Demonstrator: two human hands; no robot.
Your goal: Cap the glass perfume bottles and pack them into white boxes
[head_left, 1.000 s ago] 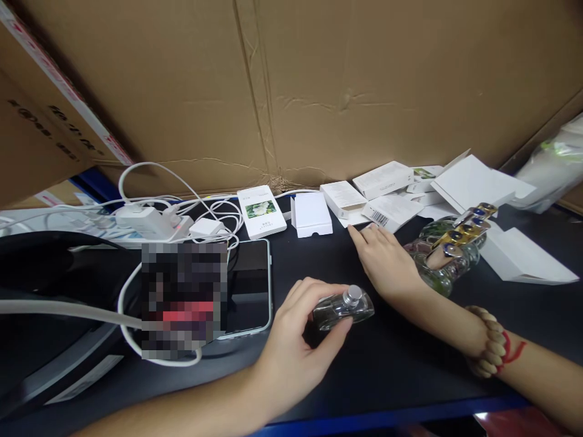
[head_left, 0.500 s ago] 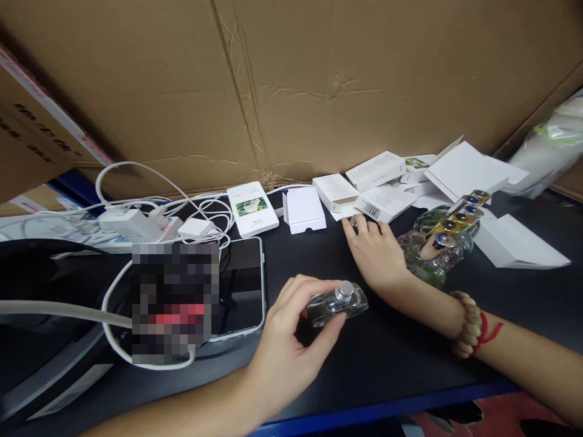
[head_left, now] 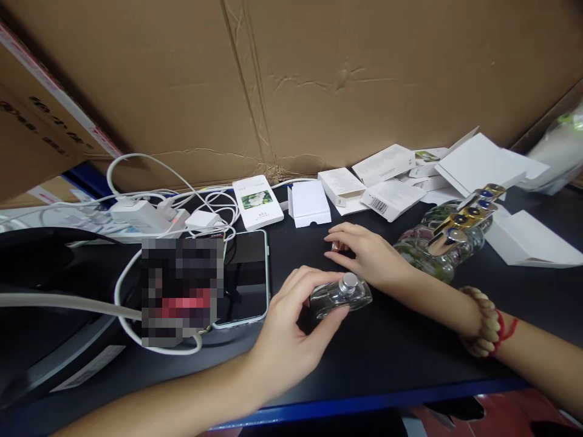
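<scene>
My left hand [head_left: 291, 328] is closed around a clear glass perfume bottle [head_left: 334, 298], tilted toward me, with a bare silver collar on its neck. My right hand [head_left: 364, 249], just behind the bottle, is curled around a small copper-coloured bottle cap [head_left: 336, 246]; part of it is hidden by the fingers. Right of that hand, several rounded glass bottles [head_left: 444, 264] with shiny gold caps [head_left: 449, 240] stand close together. Beyond the hands sits an open white box tray [head_left: 310, 203], beside a white box [head_left: 257, 201] with a white-flower picture.
Several white cartons [head_left: 394, 197] lie heaped at the back, and an unfolded one [head_left: 532, 240] at the right. A phone [head_left: 246, 282], white cables [head_left: 216, 209] and a power strip [head_left: 136, 221] take up the left. A cardboard wall [head_left: 319, 91] closes the back.
My right hand has drawn back from the white cartons toward the bottle, and the copper-coloured cap now shows in its fingers. My left hand keeps hold of the bottle. The view has shifted slightly.
</scene>
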